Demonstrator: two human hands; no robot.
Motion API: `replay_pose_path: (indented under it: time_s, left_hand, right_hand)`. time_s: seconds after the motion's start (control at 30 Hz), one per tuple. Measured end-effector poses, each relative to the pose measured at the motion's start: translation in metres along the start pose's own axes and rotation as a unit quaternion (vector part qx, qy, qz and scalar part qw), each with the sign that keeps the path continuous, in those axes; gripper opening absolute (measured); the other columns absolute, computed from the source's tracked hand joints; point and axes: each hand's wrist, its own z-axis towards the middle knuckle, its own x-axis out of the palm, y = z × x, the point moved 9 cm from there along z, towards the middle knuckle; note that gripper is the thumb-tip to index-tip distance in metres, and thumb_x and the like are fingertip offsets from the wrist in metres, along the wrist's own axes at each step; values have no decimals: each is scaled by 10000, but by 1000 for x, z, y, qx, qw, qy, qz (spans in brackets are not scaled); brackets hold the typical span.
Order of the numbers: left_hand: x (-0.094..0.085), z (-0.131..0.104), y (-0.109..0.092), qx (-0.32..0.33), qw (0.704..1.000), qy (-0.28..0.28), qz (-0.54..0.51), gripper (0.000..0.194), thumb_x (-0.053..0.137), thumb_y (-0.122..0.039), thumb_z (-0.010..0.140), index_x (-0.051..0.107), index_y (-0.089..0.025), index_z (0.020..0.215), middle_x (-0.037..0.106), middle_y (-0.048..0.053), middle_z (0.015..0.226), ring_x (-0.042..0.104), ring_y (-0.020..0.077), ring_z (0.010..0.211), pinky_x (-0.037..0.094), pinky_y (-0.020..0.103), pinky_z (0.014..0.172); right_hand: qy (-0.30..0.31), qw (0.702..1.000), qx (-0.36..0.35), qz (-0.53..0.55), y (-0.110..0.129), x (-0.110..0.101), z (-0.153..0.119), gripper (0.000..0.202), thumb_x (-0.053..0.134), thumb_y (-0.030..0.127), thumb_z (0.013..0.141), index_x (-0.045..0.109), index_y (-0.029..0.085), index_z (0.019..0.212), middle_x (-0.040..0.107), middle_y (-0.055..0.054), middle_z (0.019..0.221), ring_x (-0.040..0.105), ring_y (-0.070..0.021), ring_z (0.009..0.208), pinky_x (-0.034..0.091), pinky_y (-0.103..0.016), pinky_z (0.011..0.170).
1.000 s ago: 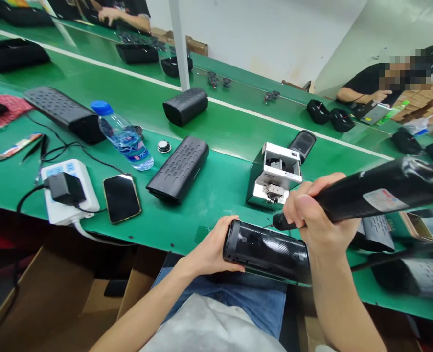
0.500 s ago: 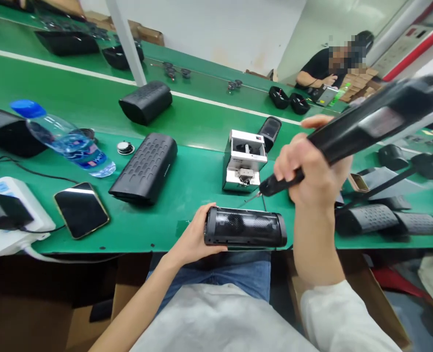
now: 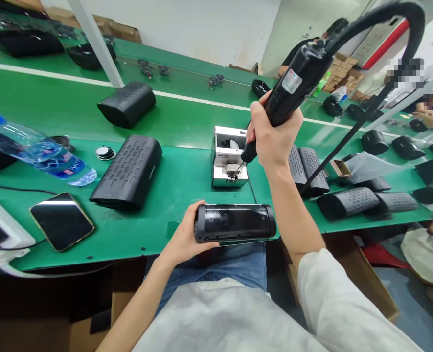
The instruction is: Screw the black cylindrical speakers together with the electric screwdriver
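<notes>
1. At your far left, a water bottle lies tilted beyond the smartphone; both sit well apart from your hands.
2. Next to the right, a dark speaker with a patterned shell lies on the green tabletop, its long axis slanting away from you. Neither of your hands touches it.
3. Your left hand has its digits spread around the left end of a black speaker housing, reaching its far and near edges. The hold is only as wide as the housing's end.
4. That housing lies in front of your body at the table's near edge, its long axis running left to right, roughly along that edge. Its right end is free of fingers, and your left hand is the nearer one to it.
5. Directly beyond the housing's middle, with a strip of bare green between, stands what looks like a screw feeder.
6. Your right hand is wrapped closed around an electric screwdriver, farther out and to the right. The tool slants down to the left, its bit at the feeder's front block, apart from the housing; whether the tip touches metal, you cannot tell from here.
</notes>
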Motion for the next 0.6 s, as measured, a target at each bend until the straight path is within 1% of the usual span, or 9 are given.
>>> replay_pose_path:
  time_s: [0.13, 0.2, 0.23, 0.3, 0.37, 0.43, 0.47, 0.53, 0.6]
  left_hand:
    - [-2, 1, -2, -1, 1000, 1, 6, 1113, 1008, -462, 828, 330, -295, 1694, 526, 182, 1673, 610, 424, 1550, 513, 620, 1307]
    - [-2, 2, -4, 2, 1000, 2, 9, 1109, 1006, -466, 828, 330, -298, 1692, 524, 181, 1676, 606, 423, 1553, 513, 616, 1306]
    - [-3, 2, -5, 3, 1000, 2, 9, 1108, 1005, -470, 828, 330, -301, 1691, 524, 178, 1675, 604, 422, 1555, 515, 610, 1305]
    - [-3, 2, -5, 4, 1000, 1, 9, 1100, 1001, -480, 830, 333, -307, 1686, 527, 172, 1669, 600, 419, 1557, 519, 598, 1301]
    - [-3, 2, -5, 1, 1000, 1, 11, 1088, 995, -481, 832, 335, -308, 1681, 534, 166, 1660, 600, 418, 1556, 525, 589, 1293]
    - [-3, 2, -5, -1, 1000, 2, 14, 1080, 991, -481, 835, 336, -309, 1676, 537, 164, 1657, 606, 416, 1547, 535, 586, 1282]
    - [-4, 2, -5, -1, 1000, 2, 15, 1075, 989, -482, 837, 336, -311, 1675, 537, 164, 1657, 610, 415, 1543, 538, 585, 1278]
    - [-4, 2, -6, -1, 1000, 3, 19, 1069, 984, -484, 843, 335, -313, 1675, 535, 164, 1661, 615, 414, 1539, 543, 583, 1274]
    - [-4, 2, -7, -2, 1000, 3, 22, 1069, 983, -485, 842, 336, -314, 1676, 538, 162, 1661, 617, 416, 1539, 547, 580, 1270]
  right_hand:
    - [14, 1000, 20, -8, 4, -3, 0, 631, 757, 897, 940, 519, 312, 920, 484, 57, 699, 416, -130, 462, 391, -342, 445]
    - [25, 999, 45, 0, 15, -9, -1, 637, 797, 907, 899, 536, 325, 901, 498, 58, 690, 408, -136, 472, 382, -358, 436]
    - [28, 998, 54, 4, 23, -14, -2, 622, 837, 882, 881, 546, 333, 889, 492, 62, 675, 401, -140, 476, 377, -363, 431]
    - [34, 997, 64, 14, 42, -27, -3, 545, 933, 759, 862, 581, 343, 865, 449, 72, 634, 384, -149, 471, 374, -376, 420]
    - [39, 997, 63, 32, 62, -42, -3, 403, 982, 552, 874, 639, 342, 857, 413, 74, 605, 362, -158, 453, 374, -393, 410]
    - [49, 995, 68, 48, 76, -54, -5, 254, 951, 340, 889, 699, 326, 861, 430, 62, 605, 370, -168, 440, 364, -405, 403]
    - [54, 994, 74, 53, 80, -58, -7, 204, 914, 264, 896, 720, 317, 868, 449, 54, 612, 386, -172, 441, 357, -404, 402]
    - [54, 993, 86, 64, 84, -65, -11, 164, 855, 201, 906, 732, 302, 867, 471, 46, 615, 406, -171, 441, 341, -389, 393]
    - [42, 993, 80, 71, 87, -68, -13, 177, 872, 247, 891, 711, 304, 847, 450, 60, 594, 374, -156, 418, 332, -365, 371]
